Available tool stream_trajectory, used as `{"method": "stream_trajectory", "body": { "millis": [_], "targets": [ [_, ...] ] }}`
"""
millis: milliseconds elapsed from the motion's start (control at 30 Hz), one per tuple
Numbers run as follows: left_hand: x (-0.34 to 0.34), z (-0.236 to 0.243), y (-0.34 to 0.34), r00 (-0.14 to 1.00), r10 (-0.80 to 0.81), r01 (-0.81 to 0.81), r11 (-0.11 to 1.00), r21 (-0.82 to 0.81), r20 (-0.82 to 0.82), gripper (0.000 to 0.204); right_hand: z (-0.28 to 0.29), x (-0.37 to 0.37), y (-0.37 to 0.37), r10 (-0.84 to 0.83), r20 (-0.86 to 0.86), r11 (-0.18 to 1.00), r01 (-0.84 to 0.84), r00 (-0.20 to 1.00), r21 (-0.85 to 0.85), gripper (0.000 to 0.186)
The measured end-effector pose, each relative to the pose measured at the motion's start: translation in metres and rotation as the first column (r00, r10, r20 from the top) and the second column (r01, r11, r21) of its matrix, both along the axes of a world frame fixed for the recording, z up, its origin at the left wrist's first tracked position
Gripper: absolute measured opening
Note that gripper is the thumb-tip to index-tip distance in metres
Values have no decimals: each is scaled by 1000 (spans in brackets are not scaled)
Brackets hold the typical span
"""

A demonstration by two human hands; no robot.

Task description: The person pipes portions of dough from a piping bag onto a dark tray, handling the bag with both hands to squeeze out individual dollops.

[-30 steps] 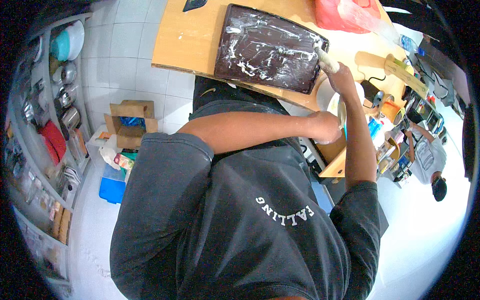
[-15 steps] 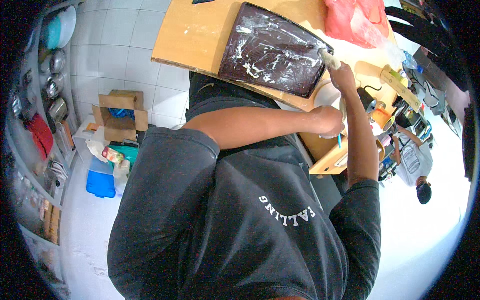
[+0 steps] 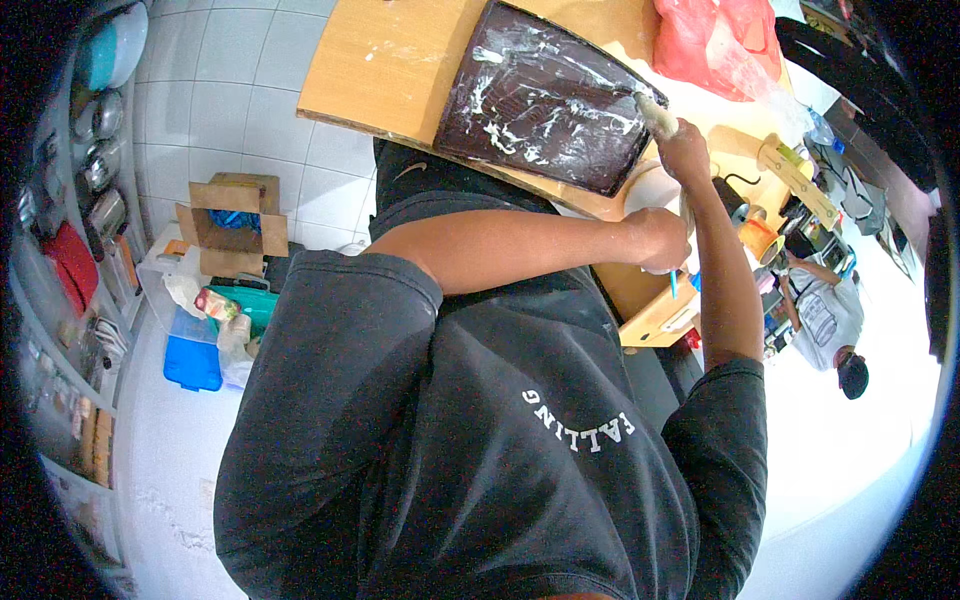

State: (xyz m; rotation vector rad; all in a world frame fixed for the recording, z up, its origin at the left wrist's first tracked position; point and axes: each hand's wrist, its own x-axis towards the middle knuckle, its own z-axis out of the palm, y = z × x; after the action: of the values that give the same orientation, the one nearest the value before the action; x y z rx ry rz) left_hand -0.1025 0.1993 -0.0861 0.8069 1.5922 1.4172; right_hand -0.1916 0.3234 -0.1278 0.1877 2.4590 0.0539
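Note:
My right hand [image 3: 684, 150] is closed around a pale, elongated thing [image 3: 657, 117] whose tip is over the right corner of a dark baking tray [image 3: 470, 150]; its exact kind is unclear. White, greasy-looking smears [image 3: 545, 115] cover much of the tray's inside. Closer to my body, my left hand [image 3: 657, 240] is also closed, beside my right forearm. A thin blue piece [image 3: 674, 284] shows below it, and a narrow tan strip [image 3: 687, 208] rises above it; what the fingers grip is mostly hidden. Part of a white bowl [image 3: 648, 190] shows behind the hands.
The tray rests on a wooden table [image 3: 370, 70], by a pink plastic bag [image 3: 712, 50]. An orange container [image 3: 760, 240] and other items crowd the right. Another person [image 3: 830, 315] stands farther right. On the floor side are an open cardboard box [image 3: 237, 225] and a blue lid [image 3: 193, 362].
Both hands stay closed in nearly the same places. The view has shifted slightly; the blue piece under my left hand has tilted or moved a little left.

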Motion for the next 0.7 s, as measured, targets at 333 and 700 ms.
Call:
{"method": "stream_trajectory", "body": {
  "millis": [333, 700],
  "targets": [
    [11, -6, 18, 977, 18, -6, 998, 57, -212, 33, 1, 7, 5, 123, -70, 992, -121, 990, 36, 35],
    [9, 0, 10, 962, 40, -13, 995, 99, -271, 25, -6, 8, 15, 147, -73, 989, -148, 986, 2, 36]
  ]
}}
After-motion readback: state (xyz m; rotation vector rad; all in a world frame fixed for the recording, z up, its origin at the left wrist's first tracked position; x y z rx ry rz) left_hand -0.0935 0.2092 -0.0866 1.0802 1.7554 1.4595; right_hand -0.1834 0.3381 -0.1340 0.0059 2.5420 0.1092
